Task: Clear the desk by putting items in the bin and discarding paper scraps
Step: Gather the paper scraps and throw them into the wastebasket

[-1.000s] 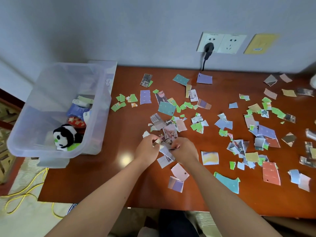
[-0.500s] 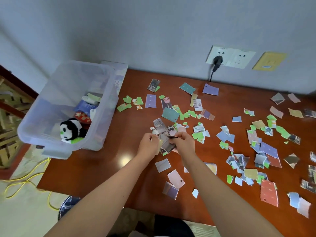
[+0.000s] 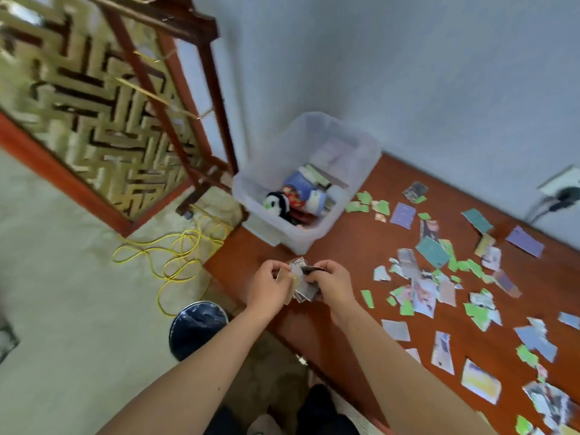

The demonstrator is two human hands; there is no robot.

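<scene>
A patterned wooden screen [image 3: 94,98] stands at the far left on pale carpet [image 3: 62,309], with a yellow cable [image 3: 175,255] looped beside it and what may be a dark bin [image 3: 197,328], blurred, below the desk edge. The left hand [image 3: 266,290] and right hand [image 3: 332,285] both pinch one bundle of scraps [image 3: 303,282] over the desk corner. Behind sits a clear tub [image 3: 301,171] holding a panda toy [image 3: 276,204]. More paper scraps [image 3: 439,277] litter the red-brown desk [image 3: 354,252] rightward.

arms: two, bare from wrist up to frame edge, no sleeves in view
left hand [image 3: 270,288]: bare, no glove, ring or watch
right hand [image 3: 333,285]: bare, nothing worn
fingers [image 3: 272,266]: bare
legs: dark clothing at bottom edge, blurred
</scene>
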